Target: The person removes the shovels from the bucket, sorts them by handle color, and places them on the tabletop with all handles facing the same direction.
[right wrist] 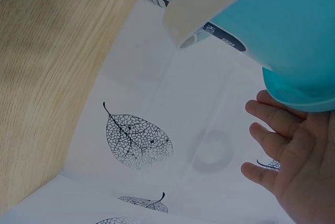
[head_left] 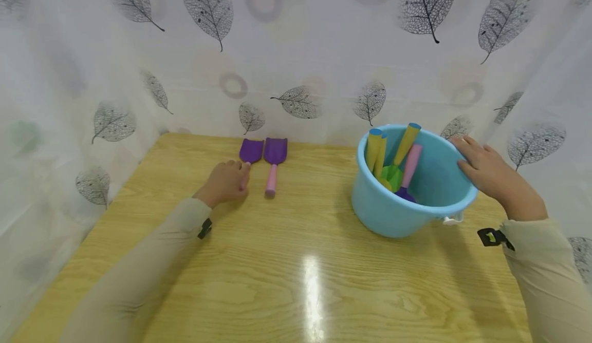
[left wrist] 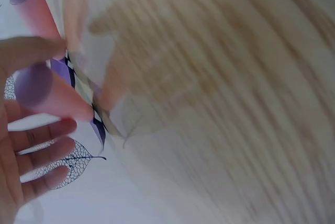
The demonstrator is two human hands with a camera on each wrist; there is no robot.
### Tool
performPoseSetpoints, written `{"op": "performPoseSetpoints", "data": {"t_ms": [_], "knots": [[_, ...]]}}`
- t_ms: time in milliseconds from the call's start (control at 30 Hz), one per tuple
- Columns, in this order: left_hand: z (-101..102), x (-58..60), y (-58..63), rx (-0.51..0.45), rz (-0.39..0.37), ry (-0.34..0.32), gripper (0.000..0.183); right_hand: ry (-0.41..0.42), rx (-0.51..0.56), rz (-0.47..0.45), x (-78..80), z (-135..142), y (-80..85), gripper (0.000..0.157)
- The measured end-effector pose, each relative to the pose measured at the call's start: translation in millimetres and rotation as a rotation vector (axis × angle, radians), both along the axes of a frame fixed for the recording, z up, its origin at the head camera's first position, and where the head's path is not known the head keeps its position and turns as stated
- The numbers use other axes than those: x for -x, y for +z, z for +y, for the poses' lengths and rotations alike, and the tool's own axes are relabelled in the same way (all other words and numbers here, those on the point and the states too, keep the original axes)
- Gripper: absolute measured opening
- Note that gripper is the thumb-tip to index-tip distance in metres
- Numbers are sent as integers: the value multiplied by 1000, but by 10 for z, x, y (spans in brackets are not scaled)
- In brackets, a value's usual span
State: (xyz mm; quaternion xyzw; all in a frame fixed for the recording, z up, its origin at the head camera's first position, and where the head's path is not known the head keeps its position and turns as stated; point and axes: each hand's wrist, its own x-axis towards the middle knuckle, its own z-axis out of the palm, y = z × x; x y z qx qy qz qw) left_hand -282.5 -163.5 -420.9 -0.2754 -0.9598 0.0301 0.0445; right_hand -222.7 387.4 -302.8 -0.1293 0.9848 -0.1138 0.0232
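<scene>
My left hand is at the left one of two toy shovels, its thumb and fingers around the pink handle. This shovel has a purple blade pointing to the back of the table. Just right of it lies the second toy shovel, purple with a pink handle. On the right, my right hand holds the rim of a light blue bucket, its fingers outside the wall. Inside the bucket stand yellow handles with blue ends, a pink handle and a green piece.
The wooden table reaches back to a white curtain printed with dark leaves, which also hangs at both sides. A white bucket handle hangs along the bucket's outside.
</scene>
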Motion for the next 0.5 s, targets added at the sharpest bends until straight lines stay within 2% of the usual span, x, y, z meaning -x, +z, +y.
{"op": "performPoseSetpoints", "data": {"t_ms": [100,267,500], "knots": [[-16,-23,-4,35,-15,-42,71,-2,7,-9,-9,10,-14,53],[-42,-20,-41,72,-18,-101,67,2,1,-2,-16,17,-34,54],[-70,14,1,68,-9,-109,66,-3,3,12,-8,4,-20,54]]}}
